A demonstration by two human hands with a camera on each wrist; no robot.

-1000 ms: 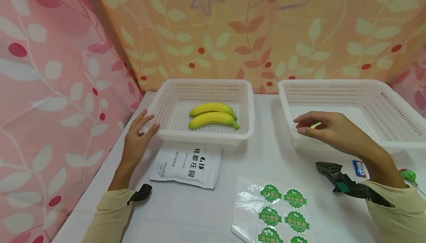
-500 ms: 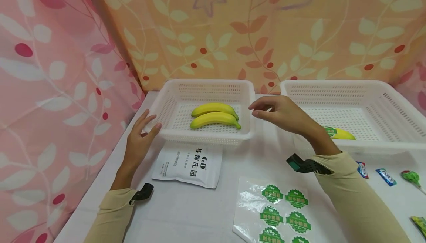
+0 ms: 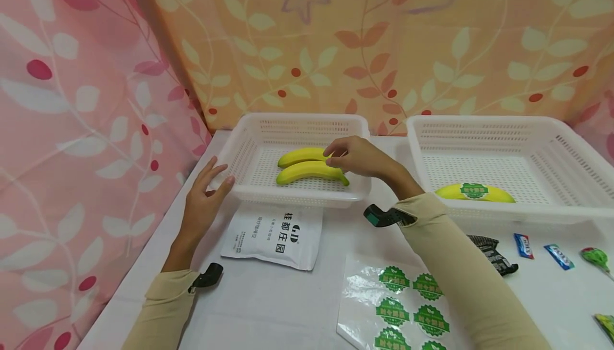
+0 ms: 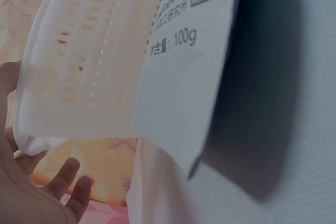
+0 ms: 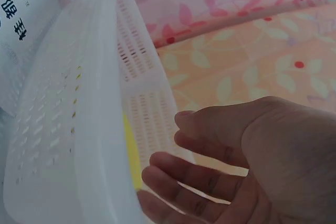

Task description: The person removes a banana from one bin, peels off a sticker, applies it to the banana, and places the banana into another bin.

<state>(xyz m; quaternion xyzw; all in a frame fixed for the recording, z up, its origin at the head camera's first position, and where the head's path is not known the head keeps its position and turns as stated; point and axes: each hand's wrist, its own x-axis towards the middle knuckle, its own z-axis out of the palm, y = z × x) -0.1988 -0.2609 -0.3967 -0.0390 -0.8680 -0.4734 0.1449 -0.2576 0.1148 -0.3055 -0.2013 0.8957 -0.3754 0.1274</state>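
Observation:
In the head view, two yellow bananas [image 3: 312, 172] lie side by side in the left white basket [image 3: 292, 194]. My right hand [image 3: 357, 155] is over their stem ends, fingers loosely bent, with nothing seen between thumb and fingers. The right wrist view has this right hand [image 5: 226, 166] beside the basket wall, a sliver of yellow banana [image 5: 132, 153] behind it. My left hand [image 3: 201, 201] rests at the basket's front left corner, fingers spread and relaxed at the rim. Part of that left hand [image 4: 31, 192] shows around the basket rim in the left wrist view.
A white pouch [image 3: 273, 235] lies before the left basket. Green round stickers [image 3: 393, 279] are on a sheet nearer me. The right white basket [image 3: 518, 212] holds a banana with a green sticker [image 3: 475, 192]. Small candy packets [image 3: 524, 246] and a green lollipop [image 3: 595, 257] lie at right.
My right hand has moved left from the right basket to above the two bananas, uncovering the stickered banana and a black packet. The left hand stays at the basket corner.

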